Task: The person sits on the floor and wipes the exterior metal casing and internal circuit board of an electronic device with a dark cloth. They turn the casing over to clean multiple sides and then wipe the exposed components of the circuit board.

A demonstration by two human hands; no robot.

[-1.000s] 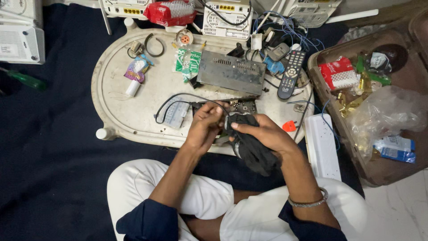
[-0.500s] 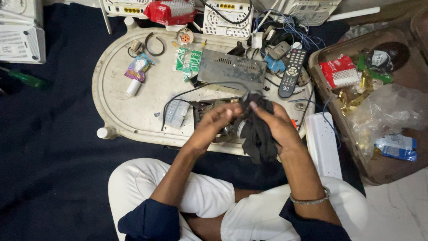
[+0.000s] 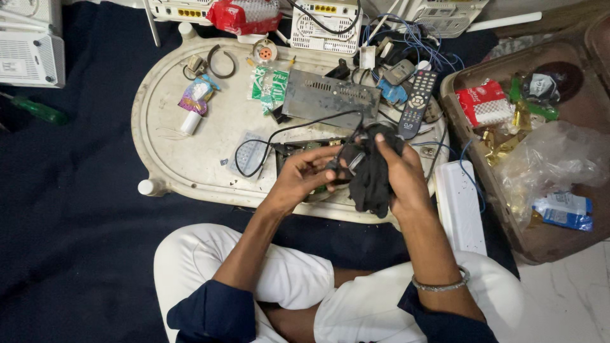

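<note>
Far left: white router box (image 3: 28,54) and green-handled screwdriver (image 3: 38,111) on the dark blue cloth (image 3: 76,209), both well apart from the hands

White oval tray (image 3: 190,159) is the work surface. On its left part: small wrapped packet (image 3: 196,96) and a black ring (image 3: 222,61). Centre back: grey metal cover (image 3: 330,98), green packet (image 3: 268,86) just beside it

Left hand (image 3: 305,178) hovers over the tray's near edge, fingers curled, pinching what looks like a small black plug or cable end at the tips. Black cable (image 3: 279,133) loops away from there across the tray. An open circuit board (image 3: 298,151) lies partly hidden under this hand

Right hand (image 3: 397,174) is clenched around a black cloth (image 3: 372,184), which is bunched against the plug end and hangs below the palm. Both hands meet over the near right part of the tray

My read: the plug end is getting wiped. To do it well, keep the left pinch firm, keep cloth clear of the board, avoid tugging the cable loop

Right of the hands: black remote (image 3: 416,105), white power strip (image 3: 459,206), then a brown tray (image 3: 540,241) with a clear plastic bag (image 3: 549,165)
</note>
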